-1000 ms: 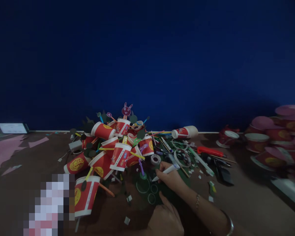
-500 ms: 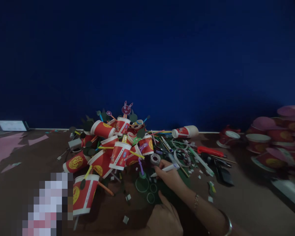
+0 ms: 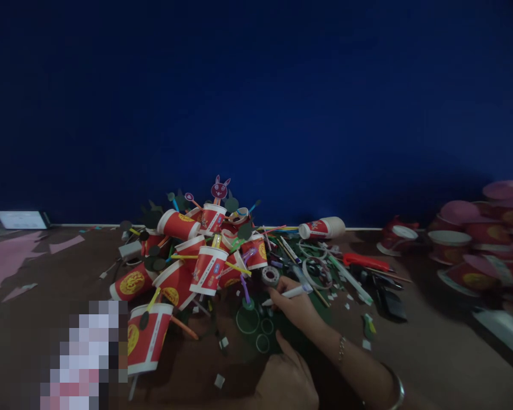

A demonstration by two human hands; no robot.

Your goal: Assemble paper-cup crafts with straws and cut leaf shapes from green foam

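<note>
My right hand (image 3: 293, 302) is closed round a white marker (image 3: 294, 291), whose tip points left over a dark green sheet (image 3: 256, 336) with white circle outlines drawn on it. A roll of tape (image 3: 270, 277) stands just beyond the fingers. My left hand (image 3: 287, 381) rests nearer the front edge, its index finger stretched onto the sheet and the other fingers curled and partly hidden. Beside the sheet, at its left, lies a purple straw (image 3: 244, 289).
Red paper cups (image 3: 208, 270) with straws form a heap left of centre. Right of it lie pens, loops of tape and a red cutter (image 3: 366, 262). More cups (image 3: 448, 246) are piled at far right. Pink paper (image 3: 8, 256) is at far left.
The marker and the fingers of my right hand have shifted very slightly. My left hand keeps its place on the sheet.
</note>
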